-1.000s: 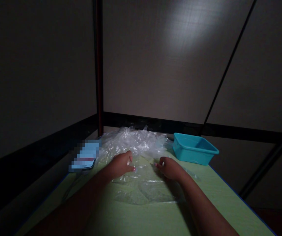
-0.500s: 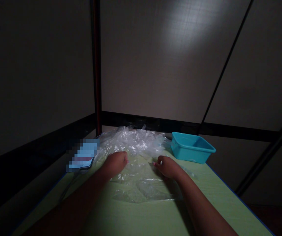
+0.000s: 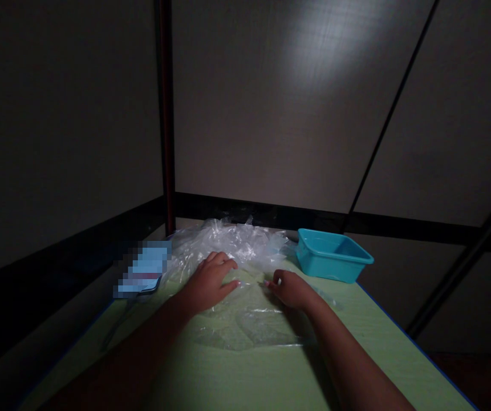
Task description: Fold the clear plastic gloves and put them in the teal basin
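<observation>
A clear plastic bag (image 3: 249,331) lies flat and wrinkled on the green table, under and in front of both hands. My left hand (image 3: 213,281) is open over its left side, thumb and fingers spread, with nothing visible between them. On the other side my right hand (image 3: 290,288) is closed in a pinch, thumb against curled fingers, at the clear plastic; the gripped bit is hardly visible. Beyond the hands rises a crumpled heap of clear plastic bags (image 3: 245,242).
A turquoise plastic basin (image 3: 333,265) stands at the table's back right edge. At the left edge lies a phone (image 3: 146,268), its screen pixelated, with a cable (image 3: 119,325) beside it. Panelled walls (image 3: 262,114) close off the green table (image 3: 211,382) behind and at left.
My left hand has gone from closed to open, its fingers now spread towards the heap and its thumb to the right. My right hand stays in nearly the same place.
</observation>
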### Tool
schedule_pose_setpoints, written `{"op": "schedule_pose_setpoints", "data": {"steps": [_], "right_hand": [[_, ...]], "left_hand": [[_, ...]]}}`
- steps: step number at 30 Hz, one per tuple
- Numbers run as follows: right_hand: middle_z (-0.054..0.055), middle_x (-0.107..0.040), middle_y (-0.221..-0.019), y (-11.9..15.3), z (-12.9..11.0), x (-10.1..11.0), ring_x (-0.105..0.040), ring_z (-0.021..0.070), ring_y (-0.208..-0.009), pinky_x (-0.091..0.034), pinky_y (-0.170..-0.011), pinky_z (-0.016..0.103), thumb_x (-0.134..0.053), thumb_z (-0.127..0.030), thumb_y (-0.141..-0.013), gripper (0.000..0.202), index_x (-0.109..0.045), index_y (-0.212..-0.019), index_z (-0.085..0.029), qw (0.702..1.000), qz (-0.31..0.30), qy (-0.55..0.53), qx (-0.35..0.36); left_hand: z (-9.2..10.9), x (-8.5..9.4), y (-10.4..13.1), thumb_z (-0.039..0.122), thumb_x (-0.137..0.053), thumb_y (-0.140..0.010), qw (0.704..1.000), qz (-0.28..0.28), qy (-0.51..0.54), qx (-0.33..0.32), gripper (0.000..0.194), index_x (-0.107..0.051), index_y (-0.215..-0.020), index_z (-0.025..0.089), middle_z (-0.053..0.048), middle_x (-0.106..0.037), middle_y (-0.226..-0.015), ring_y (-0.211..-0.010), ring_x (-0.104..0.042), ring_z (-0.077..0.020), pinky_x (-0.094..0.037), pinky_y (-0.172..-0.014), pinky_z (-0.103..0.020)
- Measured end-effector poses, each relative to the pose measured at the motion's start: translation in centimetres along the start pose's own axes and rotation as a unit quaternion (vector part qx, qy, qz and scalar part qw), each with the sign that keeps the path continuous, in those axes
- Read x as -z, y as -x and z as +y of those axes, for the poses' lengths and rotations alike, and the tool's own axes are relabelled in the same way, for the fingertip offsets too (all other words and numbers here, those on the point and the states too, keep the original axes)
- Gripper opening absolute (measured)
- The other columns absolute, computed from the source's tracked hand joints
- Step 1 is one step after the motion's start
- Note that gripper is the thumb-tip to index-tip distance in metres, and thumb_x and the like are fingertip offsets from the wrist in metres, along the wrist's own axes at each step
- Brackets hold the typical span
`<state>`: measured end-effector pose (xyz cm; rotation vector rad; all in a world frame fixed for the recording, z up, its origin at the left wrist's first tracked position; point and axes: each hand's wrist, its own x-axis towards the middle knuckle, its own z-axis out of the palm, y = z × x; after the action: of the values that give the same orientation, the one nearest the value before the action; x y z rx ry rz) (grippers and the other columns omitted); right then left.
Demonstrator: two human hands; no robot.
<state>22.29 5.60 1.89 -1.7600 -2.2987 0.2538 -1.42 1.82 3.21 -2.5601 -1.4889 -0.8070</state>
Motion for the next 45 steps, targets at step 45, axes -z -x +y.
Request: {"op": "schedule_pose_setpoints", "data": {"steps": [45], "right_hand": [[0.010,-0.068,-0.085,-0.6,1.6,0.9,-0.060,0.0187,-0.077,-0.037,-0.061,0.023,-0.057,-0.035,-0.075,0.022,-0.069,-0.081,-0.017,0.998,0.050,0.017,-0.032]], "left_hand": [[2.1,-1.1,1.2,0.049,-0.060,-0.067,0.985,-0.135,0.108,0.030,0.031,-0.049,-0.083,0.024,0.006,-0.050,-0.063,-0.059,-0.046,-0.0145,-0.024,-0.052,-0.021]]}}
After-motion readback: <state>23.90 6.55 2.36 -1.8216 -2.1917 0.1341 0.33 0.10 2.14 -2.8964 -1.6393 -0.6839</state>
